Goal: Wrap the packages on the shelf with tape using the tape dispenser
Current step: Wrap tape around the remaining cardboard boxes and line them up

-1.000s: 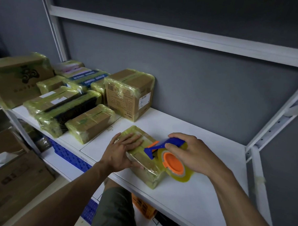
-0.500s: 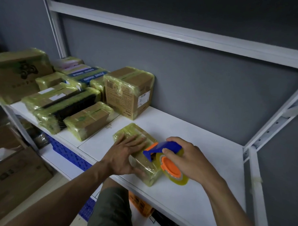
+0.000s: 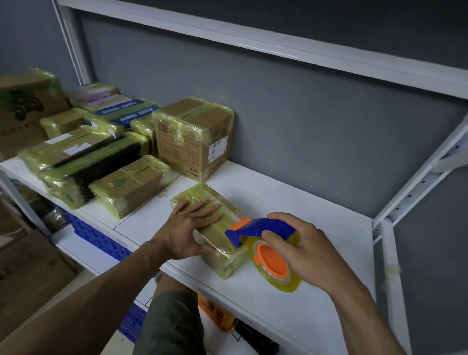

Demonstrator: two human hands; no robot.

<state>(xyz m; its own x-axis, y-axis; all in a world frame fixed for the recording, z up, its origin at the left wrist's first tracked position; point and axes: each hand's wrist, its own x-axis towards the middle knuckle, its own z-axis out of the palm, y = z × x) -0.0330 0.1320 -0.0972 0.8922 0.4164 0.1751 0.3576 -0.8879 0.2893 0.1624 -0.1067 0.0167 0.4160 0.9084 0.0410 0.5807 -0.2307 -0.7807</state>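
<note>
A flat package (image 3: pixel 225 258) wrapped in yellowish tape lies on the white shelf (image 3: pixel 293 214) near its front edge. My left hand (image 3: pixel 187 229) rests flat on its top, fingers spread, thumb against the near side. My right hand (image 3: pixel 302 247) grips the tape dispenser (image 3: pixel 262 229), blue with an orange hub and a yellowish tape roll (image 3: pixel 290 281). The dispenser's blue nose touches the package's right end.
Several tape-wrapped boxes fill the shelf's left part, the nearest being a long brown box (image 3: pixel 130 185) and a taller carton (image 3: pixel 193 138) by the grey back wall. A white upright (image 3: pixel 393 238) bounds the shelf on the right. Blue crates (image 3: pixel 98 238) and cardboard boxes sit below.
The view shifted slightly. Both hands stay on the package and dispenser; the dispenser has edged a little along the package's right end.
</note>
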